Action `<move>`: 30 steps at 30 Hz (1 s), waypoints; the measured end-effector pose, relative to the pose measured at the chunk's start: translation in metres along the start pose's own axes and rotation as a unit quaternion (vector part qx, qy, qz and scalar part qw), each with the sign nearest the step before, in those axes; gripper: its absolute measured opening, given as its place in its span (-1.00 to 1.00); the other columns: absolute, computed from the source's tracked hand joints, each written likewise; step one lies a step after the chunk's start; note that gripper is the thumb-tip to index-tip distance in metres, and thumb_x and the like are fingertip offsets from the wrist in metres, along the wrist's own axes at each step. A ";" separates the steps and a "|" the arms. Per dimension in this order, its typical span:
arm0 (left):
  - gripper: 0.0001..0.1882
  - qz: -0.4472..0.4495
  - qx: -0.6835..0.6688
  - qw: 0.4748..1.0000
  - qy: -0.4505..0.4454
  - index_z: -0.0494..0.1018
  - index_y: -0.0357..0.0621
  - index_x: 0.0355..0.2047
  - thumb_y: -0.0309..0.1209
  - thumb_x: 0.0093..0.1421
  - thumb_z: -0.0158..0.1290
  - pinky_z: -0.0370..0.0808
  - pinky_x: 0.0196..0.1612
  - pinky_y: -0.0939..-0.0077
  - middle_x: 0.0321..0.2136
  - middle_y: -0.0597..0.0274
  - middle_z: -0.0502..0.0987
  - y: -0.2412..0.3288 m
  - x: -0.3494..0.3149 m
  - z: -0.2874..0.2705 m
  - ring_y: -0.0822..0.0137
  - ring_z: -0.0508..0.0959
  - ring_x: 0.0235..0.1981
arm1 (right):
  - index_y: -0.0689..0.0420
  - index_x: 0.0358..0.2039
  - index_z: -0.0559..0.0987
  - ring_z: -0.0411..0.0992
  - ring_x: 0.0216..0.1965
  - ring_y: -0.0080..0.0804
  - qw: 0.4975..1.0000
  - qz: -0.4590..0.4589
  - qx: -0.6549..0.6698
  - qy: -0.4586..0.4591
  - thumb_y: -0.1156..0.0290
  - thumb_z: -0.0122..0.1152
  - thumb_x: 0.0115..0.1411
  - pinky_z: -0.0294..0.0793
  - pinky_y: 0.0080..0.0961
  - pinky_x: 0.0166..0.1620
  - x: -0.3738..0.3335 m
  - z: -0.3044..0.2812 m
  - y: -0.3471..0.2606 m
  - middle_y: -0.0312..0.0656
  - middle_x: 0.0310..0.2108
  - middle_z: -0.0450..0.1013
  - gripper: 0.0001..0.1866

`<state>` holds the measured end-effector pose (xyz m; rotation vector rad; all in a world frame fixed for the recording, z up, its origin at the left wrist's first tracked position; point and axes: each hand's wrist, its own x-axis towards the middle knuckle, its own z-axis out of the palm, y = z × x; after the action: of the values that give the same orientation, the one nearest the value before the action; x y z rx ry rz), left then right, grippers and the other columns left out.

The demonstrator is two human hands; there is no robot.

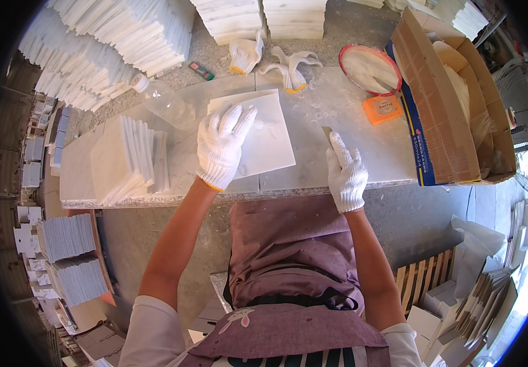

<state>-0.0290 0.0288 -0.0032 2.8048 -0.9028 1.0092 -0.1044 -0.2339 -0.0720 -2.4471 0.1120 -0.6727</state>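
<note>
White square tiles lie slightly askew, one over another, on the pale stone-topped table in front of me. My left hand, in a white knit glove, rests over their left side with its fingers stretched out and a little apart. To the right of the tiles, my gloved right hand is closed near the table's front edge. A small thin grey-brown flat piece sticks out past its fingers; its exact kind is too small to tell.
Leaning tiles and a clear plastic bottle stand left. Behind lie spare gloves, a green-red gadget and tall tile stacks. At right are a red-rimmed round tray, an orange pad and a cardboard box.
</note>
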 end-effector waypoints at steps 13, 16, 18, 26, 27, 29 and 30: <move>-0.45 0.018 0.019 1.000 0.013 0.57 0.16 0.02 -0.54 -0.04 0.10 0.43 0.01 0.19 -0.08 0.31 0.44 0.001 0.001 -0.001 0.18 0.47 0.05 | -0.02 0.05 0.61 0.49 -0.37 -0.04 1.000 0.009 0.025 -0.003 0.40 0.28 0.20 0.53 -0.23 -0.28 0.001 -0.002 -0.003 -0.02 -0.37 0.52 -0.63; -0.45 0.021 0.019 1.000 0.009 0.57 0.15 0.02 -0.54 -0.04 0.11 0.43 0.01 0.19 -0.08 0.32 0.44 0.002 0.002 -0.002 0.17 0.47 0.05 | -0.01 0.05 0.61 0.48 -0.38 -0.08 1.000 0.013 0.023 -0.011 0.41 0.28 0.20 0.52 -0.24 -0.28 0.002 -0.005 -0.006 -0.04 -0.38 0.52 -0.63; -0.45 0.024 0.019 1.000 0.008 0.57 0.15 0.02 -0.54 -0.04 0.11 0.43 0.00 0.19 -0.08 0.32 0.44 0.002 0.003 -0.003 0.17 0.47 0.05 | -0.02 0.04 0.62 0.49 -0.37 -0.06 1.000 0.015 0.012 -0.013 0.41 0.28 0.20 0.53 -0.24 -0.28 0.002 -0.004 -0.005 -0.03 -0.38 0.51 -0.63; -0.44 0.032 0.024 0.999 0.021 0.57 0.14 0.02 -0.53 -0.05 0.11 0.44 -0.02 0.20 -0.10 0.32 0.45 0.002 0.003 -0.003 0.17 0.48 0.05 | -0.04 0.04 0.62 0.50 -0.36 0.00 1.000 0.014 0.010 -0.005 0.40 0.29 0.19 0.54 -0.21 -0.28 0.002 -0.003 -0.005 0.01 -0.37 0.51 -0.63; -0.45 0.033 0.026 0.999 0.020 0.58 0.14 0.02 -0.53 -0.05 0.11 0.44 -0.02 0.20 -0.10 0.32 0.45 0.002 0.003 -0.003 0.17 0.48 0.05 | -0.04 0.04 0.62 0.50 -0.36 0.00 1.000 0.010 0.013 -0.001 0.40 0.29 0.19 0.54 -0.21 -0.28 0.001 -0.002 -0.004 0.01 -0.37 0.51 -0.63; -0.45 0.036 0.031 0.999 0.018 0.57 0.14 0.02 -0.53 -0.05 0.11 0.44 -0.02 0.20 -0.10 0.32 0.45 0.002 0.003 -0.004 0.17 0.48 0.05 | -0.04 0.04 0.62 0.50 -0.36 0.00 1.000 0.009 0.016 0.001 0.40 0.29 0.19 0.55 -0.21 -0.28 0.001 -0.002 -0.005 0.01 -0.37 0.51 -0.64; -0.45 0.037 0.033 0.999 0.016 0.57 0.14 0.02 -0.52 -0.05 0.11 0.44 -0.02 0.20 -0.10 0.32 0.45 0.002 0.003 -0.004 0.17 0.48 0.05 | -0.04 0.03 0.62 0.50 -0.36 0.00 1.000 0.012 0.018 0.000 0.40 0.29 0.19 0.55 -0.21 -0.28 0.002 -0.003 -0.005 0.01 -0.37 0.51 -0.64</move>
<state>-0.0304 0.0262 0.0011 2.8177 -0.9952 1.1110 -0.1047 -0.2313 -0.0661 -2.4079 0.1283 -0.6577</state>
